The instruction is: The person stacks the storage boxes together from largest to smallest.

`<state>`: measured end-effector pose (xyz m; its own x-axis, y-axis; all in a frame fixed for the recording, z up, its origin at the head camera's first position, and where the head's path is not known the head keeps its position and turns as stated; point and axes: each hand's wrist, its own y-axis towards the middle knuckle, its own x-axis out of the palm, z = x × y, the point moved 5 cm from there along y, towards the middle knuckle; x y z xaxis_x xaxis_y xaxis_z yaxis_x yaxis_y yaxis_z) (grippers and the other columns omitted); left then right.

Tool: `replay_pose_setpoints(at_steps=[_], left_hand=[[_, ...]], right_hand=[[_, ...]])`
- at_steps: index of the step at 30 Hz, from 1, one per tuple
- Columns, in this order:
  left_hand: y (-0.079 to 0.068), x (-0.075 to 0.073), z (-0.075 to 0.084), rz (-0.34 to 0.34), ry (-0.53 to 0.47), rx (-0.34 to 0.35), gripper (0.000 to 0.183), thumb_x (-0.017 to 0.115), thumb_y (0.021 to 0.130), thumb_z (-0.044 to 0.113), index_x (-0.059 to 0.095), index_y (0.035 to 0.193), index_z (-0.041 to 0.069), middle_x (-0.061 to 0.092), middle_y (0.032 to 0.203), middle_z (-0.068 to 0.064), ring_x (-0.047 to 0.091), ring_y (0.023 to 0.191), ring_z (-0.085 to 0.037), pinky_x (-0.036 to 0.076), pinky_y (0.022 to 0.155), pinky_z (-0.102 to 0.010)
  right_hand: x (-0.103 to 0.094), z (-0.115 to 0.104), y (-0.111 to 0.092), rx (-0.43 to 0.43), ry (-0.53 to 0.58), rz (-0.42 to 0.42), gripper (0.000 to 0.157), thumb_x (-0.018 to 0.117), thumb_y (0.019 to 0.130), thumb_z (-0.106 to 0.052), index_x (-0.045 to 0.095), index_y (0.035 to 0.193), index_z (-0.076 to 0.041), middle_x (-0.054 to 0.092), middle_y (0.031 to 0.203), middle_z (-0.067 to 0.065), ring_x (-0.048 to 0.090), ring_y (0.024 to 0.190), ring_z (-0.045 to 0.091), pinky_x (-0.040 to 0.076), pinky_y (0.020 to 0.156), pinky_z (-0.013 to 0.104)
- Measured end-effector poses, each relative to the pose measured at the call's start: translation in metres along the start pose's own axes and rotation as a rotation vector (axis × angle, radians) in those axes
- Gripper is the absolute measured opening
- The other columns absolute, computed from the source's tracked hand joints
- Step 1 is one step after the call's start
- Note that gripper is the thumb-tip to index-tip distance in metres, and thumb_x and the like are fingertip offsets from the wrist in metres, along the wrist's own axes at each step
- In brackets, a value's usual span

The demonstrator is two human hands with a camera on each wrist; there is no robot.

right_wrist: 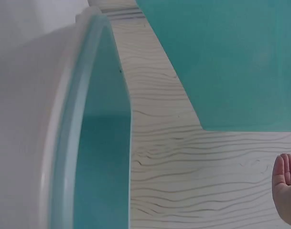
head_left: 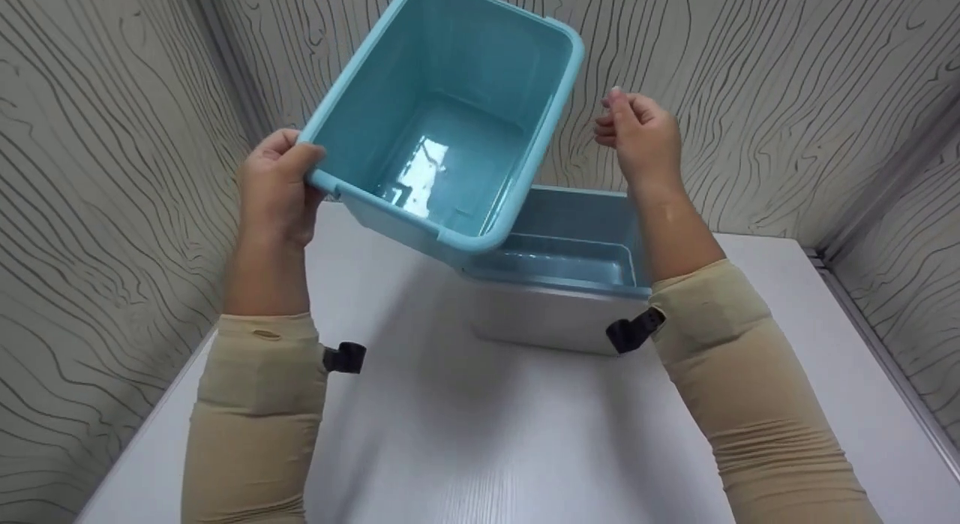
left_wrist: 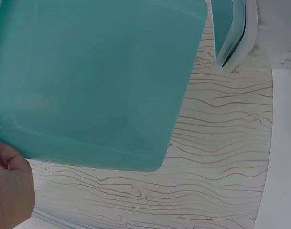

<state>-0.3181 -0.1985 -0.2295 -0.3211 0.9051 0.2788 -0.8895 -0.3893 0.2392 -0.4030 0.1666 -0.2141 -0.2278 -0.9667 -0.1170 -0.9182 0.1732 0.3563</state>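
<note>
My left hand [head_left: 279, 182] grips the rim of a light blue plastic bin [head_left: 360, 149] at its near left corner, thumb over the edge. The bin is raised and tilted, its opening facing the head camera, and nothing shows inside. In the left wrist view, its flat outer side [left_wrist: 97, 86] fills much of the frame. To the right of the bin, my right hand [head_left: 646, 137] is in the air, apart from it, fingers loosely bent and holding nothing. Below, a white box [head_left: 555, 317] stands on the table with another blue bin [head_left: 577, 201] nested inside; the raised bin hides its left part.
The white table [head_left: 420, 434] lies under both arms. Wood-grain patterned panels [head_left: 750, 96] close off the back and both sides. Black camera mounts [head_left: 345, 357] stick out from the wrists over beige sleeves [head_left: 259, 426].
</note>
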Motion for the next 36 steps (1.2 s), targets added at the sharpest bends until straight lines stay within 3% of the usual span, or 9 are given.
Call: replay_pose_setpoints(at_steps=[3,7,14,17,21,26,31,36], left_hand=[[0.000,0.006,-0.001,-0.020,0.006,0.021,0.008,0.060,0.083,0.007,0.055,0.087,0.003,0.049,0.105,-0.011,0.054,0.103,-0.031,0.048,0.087,-0.042],[-0.001,0.015,-0.002,-0.049,0.019,0.051,0.004,0.058,0.082,0.004,0.054,0.082,0.005,0.048,0.094,-0.011,0.055,0.095,-0.030,0.049,0.083,-0.041],[-0.004,0.031,-0.005,-0.129,0.036,0.075,0.004,0.057,0.082,0.005,0.054,0.083,0.004,0.048,0.086,-0.011,0.056,0.086,-0.030,0.050,0.080,-0.042],[-0.007,0.036,-0.007,-0.168,0.029,0.068,0.004,0.056,0.083,0.005,0.053,0.084,0.003,0.047,0.085,-0.011,0.057,0.084,-0.030,0.051,0.078,-0.042],[-0.008,0.042,-0.010,-0.201,0.046,0.050,0.002,0.053,0.084,0.004,0.052,0.084,0.003,0.047,0.085,-0.011,0.057,0.084,-0.031,0.052,0.075,-0.040],[-0.008,0.048,-0.014,-0.200,0.082,0.013,0.005,0.055,0.085,0.009,0.053,0.086,0.004,0.048,0.092,-0.012,0.056,0.094,-0.030,0.050,0.082,-0.040],[-0.005,0.053,-0.020,-0.192,0.082,-0.022,0.017,0.062,0.085,0.018,0.054,0.091,0.004,0.050,0.098,-0.012,0.057,0.098,-0.029,0.049,0.085,-0.037],[-0.003,0.057,-0.025,-0.191,0.018,-0.048,0.022,0.062,0.087,0.023,0.054,0.096,0.005,0.052,0.097,-0.011,0.059,0.094,-0.027,0.050,0.084,-0.035]], right_hand=[[-0.009,-0.006,0.004,0.006,-0.030,0.009,0.040,0.053,0.090,-0.040,0.057,0.116,-0.010,0.058,0.106,0.005,0.060,0.093,0.016,0.048,0.084,0.025],[-0.017,-0.015,0.009,0.006,-0.138,-0.005,0.054,0.052,0.090,-0.042,0.041,0.136,-0.016,0.049,0.126,0.005,0.059,0.099,0.016,0.046,0.088,0.025],[-0.027,-0.020,0.017,0.028,-0.300,-0.070,0.061,0.048,0.091,-0.043,0.028,0.143,-0.019,0.039,0.140,0.005,0.055,0.111,0.018,0.043,0.094,0.027],[-0.031,-0.021,0.019,0.030,-0.353,-0.067,0.056,0.048,0.091,-0.043,0.038,0.139,-0.016,0.046,0.132,0.007,0.056,0.107,0.017,0.044,0.091,0.025],[-0.039,-0.020,0.019,0.023,-0.449,-0.034,0.047,0.051,0.089,-0.044,0.055,0.124,-0.012,0.053,0.109,0.004,0.057,0.091,0.014,0.049,0.079,0.021],[-0.046,-0.019,0.019,0.018,-0.553,-0.022,0.039,0.048,0.090,-0.044,0.059,0.108,-0.011,0.052,0.095,0.001,0.056,0.076,0.010,0.048,0.064,0.016],[-0.055,-0.022,0.017,0.018,-0.526,-0.009,0.032,0.049,0.091,-0.041,0.058,0.098,-0.011,0.052,0.088,-0.001,0.057,0.068,0.007,0.048,0.057,0.014],[-0.063,-0.026,0.015,0.021,-0.473,0.016,0.031,0.051,0.091,-0.039,0.058,0.099,-0.010,0.052,0.087,-0.001,0.060,0.071,0.010,0.048,0.056,0.013]])
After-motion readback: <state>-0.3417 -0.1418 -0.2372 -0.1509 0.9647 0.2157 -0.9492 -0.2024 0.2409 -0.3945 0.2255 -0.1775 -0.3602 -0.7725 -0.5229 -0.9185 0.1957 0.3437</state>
